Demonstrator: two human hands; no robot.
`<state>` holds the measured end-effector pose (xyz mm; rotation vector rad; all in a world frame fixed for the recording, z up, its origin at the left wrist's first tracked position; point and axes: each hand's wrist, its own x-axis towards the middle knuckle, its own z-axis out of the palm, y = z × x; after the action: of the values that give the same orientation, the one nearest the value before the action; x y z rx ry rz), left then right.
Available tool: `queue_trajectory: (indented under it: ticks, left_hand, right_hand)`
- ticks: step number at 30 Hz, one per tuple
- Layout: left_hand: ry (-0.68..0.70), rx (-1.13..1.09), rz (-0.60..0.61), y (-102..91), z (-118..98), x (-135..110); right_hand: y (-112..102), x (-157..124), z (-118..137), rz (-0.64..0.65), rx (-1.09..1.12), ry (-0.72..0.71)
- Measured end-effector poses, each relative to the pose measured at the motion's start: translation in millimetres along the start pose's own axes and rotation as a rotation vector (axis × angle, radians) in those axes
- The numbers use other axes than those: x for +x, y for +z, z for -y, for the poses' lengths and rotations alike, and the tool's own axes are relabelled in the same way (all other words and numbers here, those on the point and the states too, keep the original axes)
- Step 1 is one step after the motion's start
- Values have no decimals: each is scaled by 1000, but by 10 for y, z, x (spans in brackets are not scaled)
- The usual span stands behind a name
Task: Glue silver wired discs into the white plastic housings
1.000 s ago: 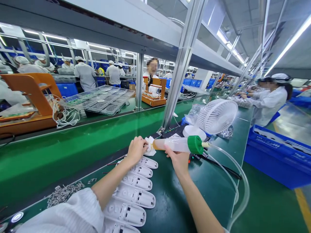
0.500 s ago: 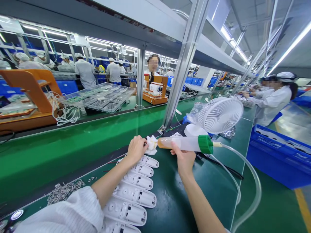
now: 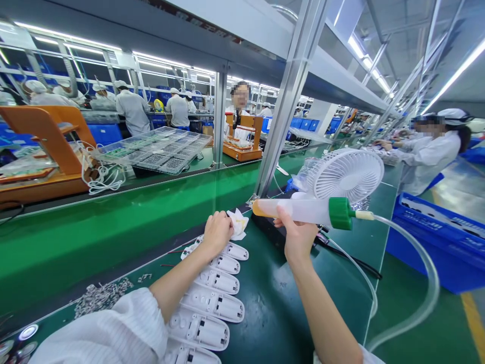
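Note:
My right hand [image 3: 299, 237] is wrapped round a glue syringe [image 3: 293, 210], a clear barrel with amber stuff near its tip and a green cap. A clear air hose [image 3: 420, 253] runs from the cap. The syringe lies nearly level, its tip pointing left, a little apart from the tissue. My left hand [image 3: 217, 233] pinches a crumpled white tissue [image 3: 238, 224] with yellowish stains. Below and beside that hand, several white plastic housings [image 3: 210, 302] lie in a row on the green bench, partly covered by my left forearm.
A white fan [image 3: 346, 177] stands behind the syringe. Small metal parts [image 3: 102, 297] are heaped at left. A metal post [image 3: 282, 116] rises beyond my hands. A blue crate [image 3: 435, 242] is at right. An orange fixture [image 3: 45, 146] stands across the green belt [image 3: 94, 232]; co-workers sit farther off.
My right hand has drawn the syringe to the right and slightly up, its tip coming away from the tissue. My left hand, still on the tissue, has barely moved.

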<state>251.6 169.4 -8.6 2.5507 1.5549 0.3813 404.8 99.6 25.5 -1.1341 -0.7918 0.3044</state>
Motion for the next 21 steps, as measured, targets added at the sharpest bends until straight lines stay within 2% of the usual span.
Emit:
queue_trajectory:
  ticks: [9,21]
  left_hand:
    - [-37,-48,-28,-2,44,0]
    - [111,-56,-20,17,16,6]
  right_hand:
    - [-11,-195,-147,138,-86,75]
    - [43,-243,-152,152,-71,153]
